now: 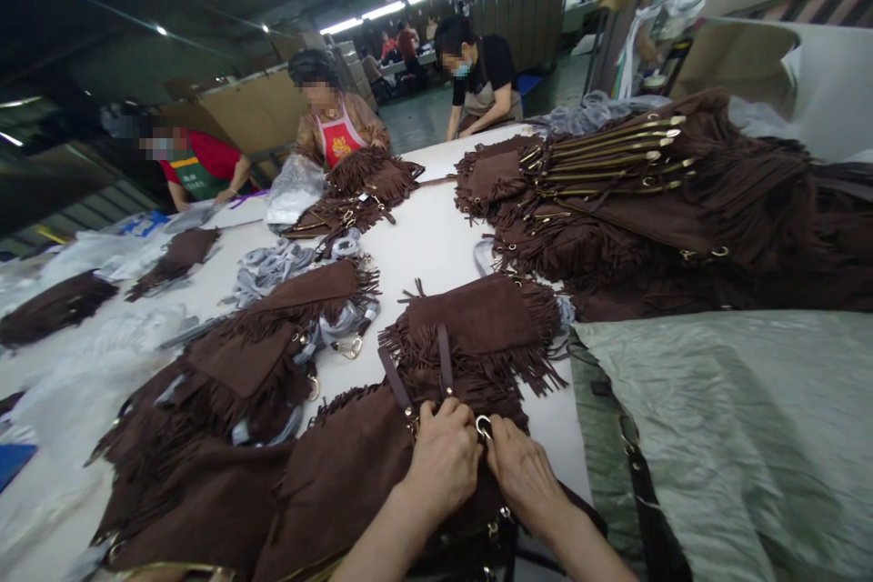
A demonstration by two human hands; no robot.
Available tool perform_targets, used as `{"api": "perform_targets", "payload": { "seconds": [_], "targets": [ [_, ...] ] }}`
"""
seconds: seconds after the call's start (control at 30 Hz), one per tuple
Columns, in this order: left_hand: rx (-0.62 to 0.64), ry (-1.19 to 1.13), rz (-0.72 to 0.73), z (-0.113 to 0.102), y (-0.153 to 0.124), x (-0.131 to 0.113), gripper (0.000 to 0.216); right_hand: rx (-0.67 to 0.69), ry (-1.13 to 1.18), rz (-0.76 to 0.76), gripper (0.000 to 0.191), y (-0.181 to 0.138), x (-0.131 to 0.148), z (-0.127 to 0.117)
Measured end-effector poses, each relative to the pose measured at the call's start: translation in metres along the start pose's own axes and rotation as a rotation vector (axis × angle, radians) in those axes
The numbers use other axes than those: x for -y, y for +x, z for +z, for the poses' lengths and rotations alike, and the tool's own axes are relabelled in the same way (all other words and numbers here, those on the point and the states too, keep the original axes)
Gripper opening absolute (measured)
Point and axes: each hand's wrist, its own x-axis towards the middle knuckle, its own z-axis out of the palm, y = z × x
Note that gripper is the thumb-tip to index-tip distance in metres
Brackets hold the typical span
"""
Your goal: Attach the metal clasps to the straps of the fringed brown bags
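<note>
Both of my hands meet over a dark brown fringed bag [341, 473] at the front of the table. My left hand [446, 450] is closed on the bag's edge, beside two short brown straps [446, 359] with small metal studs. Against it, my right hand [522, 468] pinches a gold-coloured metal ring [483, 425] at the same edge. What the fingertips press on beneath is partly hidden. Just beyond the hands lies a fringed brown pouch [470, 318] on the white table [416, 245].
More brown bags with gold zippers [607, 155] are heaped at the right. A green-grey woven sheet [737, 436] covers the near right. Wrapped straps [273, 268] and fringed pieces [273, 318] lie left, with clear plastic [115, 373]. Several co-workers stand across the table, one in a red apron [339, 138].
</note>
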Motion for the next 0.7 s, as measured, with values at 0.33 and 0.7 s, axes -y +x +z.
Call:
{"api": "perform_targets", "payload": {
  "seconds": [0.33, 0.7],
  "targets": [
    [0.028, -0.133, 0.009, -0.005, 0.004, 0.014, 0.011, 0.365, 0.759, 0.431, 0.006, 0.002, -0.006, -0.036],
    [-0.132, 0.242, 0.490, 0.014, -0.024, 0.004, 0.014, 0.339, 1.626, 0.912, 0.012, 0.072, 0.000, -0.057]
  ]
}}
